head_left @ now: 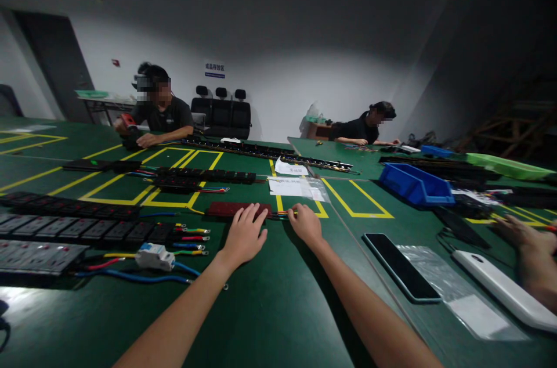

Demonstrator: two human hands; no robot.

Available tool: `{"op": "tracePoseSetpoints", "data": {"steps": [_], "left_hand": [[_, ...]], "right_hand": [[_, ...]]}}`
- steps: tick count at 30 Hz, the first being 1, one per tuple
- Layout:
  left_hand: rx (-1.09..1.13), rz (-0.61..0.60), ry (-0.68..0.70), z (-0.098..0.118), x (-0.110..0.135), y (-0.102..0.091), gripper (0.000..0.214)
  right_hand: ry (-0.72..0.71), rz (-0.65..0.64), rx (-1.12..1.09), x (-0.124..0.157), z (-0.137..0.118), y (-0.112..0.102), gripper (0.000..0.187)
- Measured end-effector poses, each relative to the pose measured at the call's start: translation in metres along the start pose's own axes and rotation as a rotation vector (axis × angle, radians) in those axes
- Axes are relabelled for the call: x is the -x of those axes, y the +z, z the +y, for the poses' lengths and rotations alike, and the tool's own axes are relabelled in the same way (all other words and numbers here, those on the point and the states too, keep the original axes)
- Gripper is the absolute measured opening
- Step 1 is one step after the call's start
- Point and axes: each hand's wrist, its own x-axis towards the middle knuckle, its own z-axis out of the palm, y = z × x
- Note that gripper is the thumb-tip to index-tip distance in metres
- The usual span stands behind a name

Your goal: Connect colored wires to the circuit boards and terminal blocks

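Observation:
A dark red strip-shaped module (220,209) lies flat on the green table in front of me. My left hand (246,233) rests on its right part, fingers stretched out and lying flat. Thin coloured wires (281,215) come out of the module's right end, and a yellow wire (196,211) leaves its left end. Those right-end wires run to my right hand (307,224), whose fingers are curled closed around them; the fingertips are partly hidden. Left of my left hand, black socket strips (91,228) lie in rows with ring-ended cables and a white-blue breaker (154,256).
To the right lie a phone (401,266), a plastic bag (435,269) and a white power bank (500,287). Beyond stand a blue bin (415,185) and a green tray (507,166). Another person's hand (533,252) reaches in at right. Two people work across the table.

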Motion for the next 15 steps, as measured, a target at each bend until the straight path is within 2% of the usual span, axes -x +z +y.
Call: {"op": "tracePoseSetpoints", "data": {"steps": [15], "left_hand": [[0.003,-0.030,-0.010,0.0000,-0.0004,-0.0023,0.053]], "right_hand": [[-0.014,0.003,-0.021,-0.0004,0.0028,0.0023,0.025]]}}
